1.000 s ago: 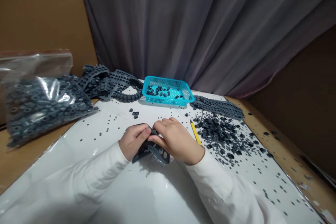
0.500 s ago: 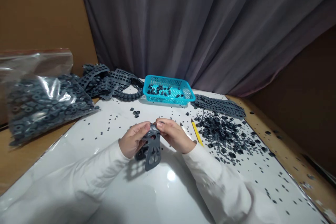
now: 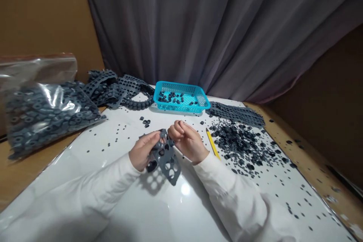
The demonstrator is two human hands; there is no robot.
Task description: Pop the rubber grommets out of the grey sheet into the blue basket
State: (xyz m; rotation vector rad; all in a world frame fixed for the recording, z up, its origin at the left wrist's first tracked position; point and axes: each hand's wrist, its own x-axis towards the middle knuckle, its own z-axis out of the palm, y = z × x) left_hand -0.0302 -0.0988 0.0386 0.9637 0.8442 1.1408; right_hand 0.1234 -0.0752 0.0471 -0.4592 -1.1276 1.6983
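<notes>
My left hand (image 3: 144,150) grips a dark grey rubber sheet (image 3: 169,165) punched with round holes, its lower end hanging toward me over the white tabletop. Just right of the sheet, my right hand (image 3: 188,141) is closed in a pinch, thumb against the forefinger. A tiny dark spot shows at those fingertips, too small to name. Beyond both hands stands a turquoise plastic basket (image 3: 181,106) with several small dark pieces in it. A yellow pencil-like tool (image 3: 212,143) lies by my right hand.
A heap of small dark pieces (image 3: 238,140) spreads over the right side. Perforated strips (image 3: 236,114) lie behind it. At left are a clear bag (image 3: 51,113) full of grey parts and a pile of perforated sheets (image 3: 104,87). A grey curtain (image 3: 181,26) hangs behind.
My right hand has let go of the sheet's upper edge and drawn slightly away, fingertips pinched. The sheet has turned in my left hand, its lower end swinging right.
</notes>
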